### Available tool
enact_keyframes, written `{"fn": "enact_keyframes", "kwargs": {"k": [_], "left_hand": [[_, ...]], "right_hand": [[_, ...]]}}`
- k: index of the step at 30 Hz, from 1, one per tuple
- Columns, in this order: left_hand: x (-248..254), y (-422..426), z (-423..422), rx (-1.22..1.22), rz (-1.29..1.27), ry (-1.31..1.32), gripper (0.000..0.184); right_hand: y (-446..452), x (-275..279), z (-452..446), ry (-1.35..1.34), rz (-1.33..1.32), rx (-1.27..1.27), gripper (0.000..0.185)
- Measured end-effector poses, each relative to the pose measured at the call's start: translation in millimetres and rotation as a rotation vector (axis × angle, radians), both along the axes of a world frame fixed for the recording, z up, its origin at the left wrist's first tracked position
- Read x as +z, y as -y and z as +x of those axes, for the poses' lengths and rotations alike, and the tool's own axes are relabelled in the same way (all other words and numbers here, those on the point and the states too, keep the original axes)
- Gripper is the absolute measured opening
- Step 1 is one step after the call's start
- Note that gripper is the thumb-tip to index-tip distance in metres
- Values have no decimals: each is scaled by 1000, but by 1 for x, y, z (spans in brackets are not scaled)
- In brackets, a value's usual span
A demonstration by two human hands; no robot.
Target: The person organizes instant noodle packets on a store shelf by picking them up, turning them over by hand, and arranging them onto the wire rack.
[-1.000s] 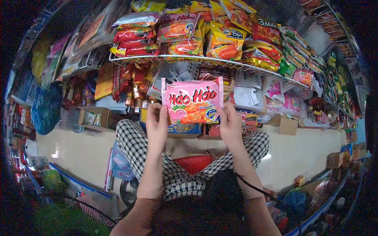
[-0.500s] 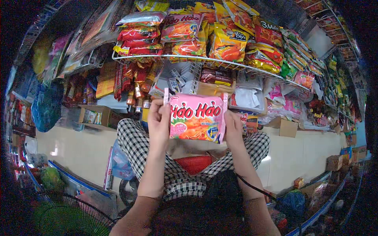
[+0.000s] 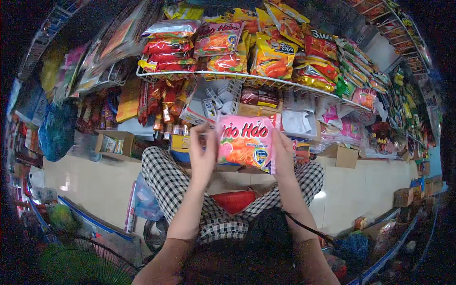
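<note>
The packet is pink and orange; the trousers are black-and-white checked; the stool is red.
</note>
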State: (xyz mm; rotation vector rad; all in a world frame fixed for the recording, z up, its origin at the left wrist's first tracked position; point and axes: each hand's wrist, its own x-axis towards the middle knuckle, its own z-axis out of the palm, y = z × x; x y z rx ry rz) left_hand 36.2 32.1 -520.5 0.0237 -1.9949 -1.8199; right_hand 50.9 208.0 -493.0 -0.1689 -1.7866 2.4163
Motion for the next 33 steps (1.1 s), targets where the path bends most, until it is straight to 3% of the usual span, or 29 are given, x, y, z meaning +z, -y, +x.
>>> {"fn": "enact_keyframes", "kwargs": {"k": [1,2,4,8,10,11,12,14,15,17,19,20,22,23,25,33], "left_hand": [[-1,-3,6,-98,-49,18,43],[7,-8,12,-100,-49,18,43],[21,-18,24,-356,-644,-183,55],[0,-49,31,-309,-700,-146,69],[-14,-58,31,-211,-124,-16,61],[-11,-57,25,-292,74,38,51],[-6,-57,21,-289,74,39,51],[6,-55,16,-378,905,574,38],[2,-55,13,-357,931,571,33],[-4,-55,9,-361,959,524,34],[-6,-55,6,-367,991,486,36],[-5,-55,5,-367,1000,458,37],[-5,-55,6,-363,1009,434,39],[-3,-56,7,-368,1027,425,42],[-3,-55,8,-368,1043,419,44],[-6,-42,12,-502,1056,464,53]], "right_hand": [[0,4,0,-5,-30,7,24],[-1,5,0,-10,-61,14,25],[1,0,1,-91,4,4,24],[7,-7,2,-103,300,-34,26],[10,-6,4,-289,434,81,28],[8,4,5,-290,389,172,26],[8,3,1,-290,388,176,26],[9,-2,-8,-411,679,-79,20],[4,-6,-9,-254,744,-67,29],[5,-18,-14,-258,774,-157,35],[1,-22,-14,-200,814,-191,56],[2,-24,-14,-197,815,-191,56],[7,-28,-16,-129,292,-177,53],[5,-24,-16,-128,291,-175,53],[1,-13,-13,162,51,111,50],[3,-17,-13,132,30,110,42]]}}
